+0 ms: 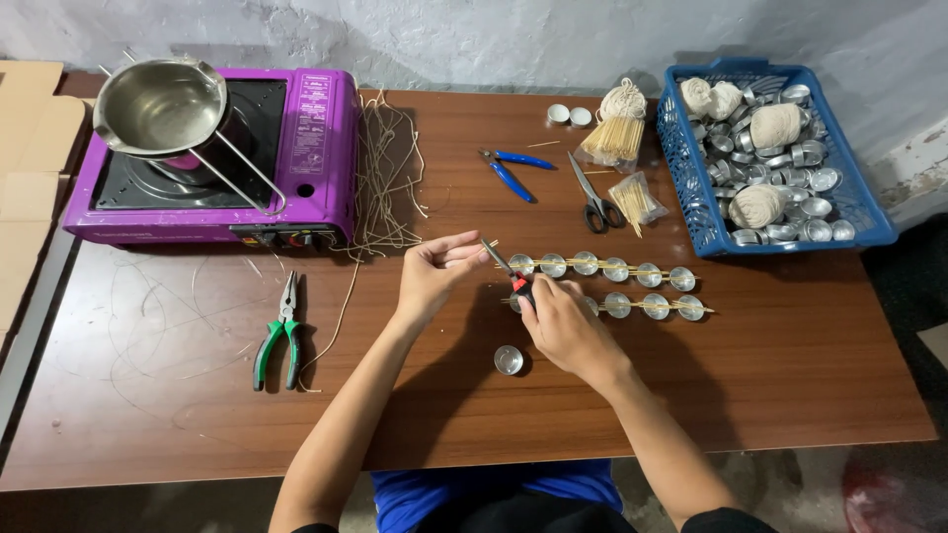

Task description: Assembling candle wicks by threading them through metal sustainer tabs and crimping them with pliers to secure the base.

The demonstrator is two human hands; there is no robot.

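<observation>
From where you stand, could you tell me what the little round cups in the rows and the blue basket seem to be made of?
The round cups look like thin bare metal, probably aluminium: silvery and shiny, catching the light. The blue basket looks like moulded plastic: uniform matte blue with an open lattice wall. Neither can be confirmed from sight alone.

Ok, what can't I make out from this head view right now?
- Tool in the right hand: the hand covers its handles; only slim jaws and a red bit show, so its kind is unclear.
- What the left hand pinches: too small, perhaps a wick piece.
- Nearest cup of the lower row of foil cups: hidden behind the right hand.
- Blue basket: lower contents buried under cups and string balls.
</observation>
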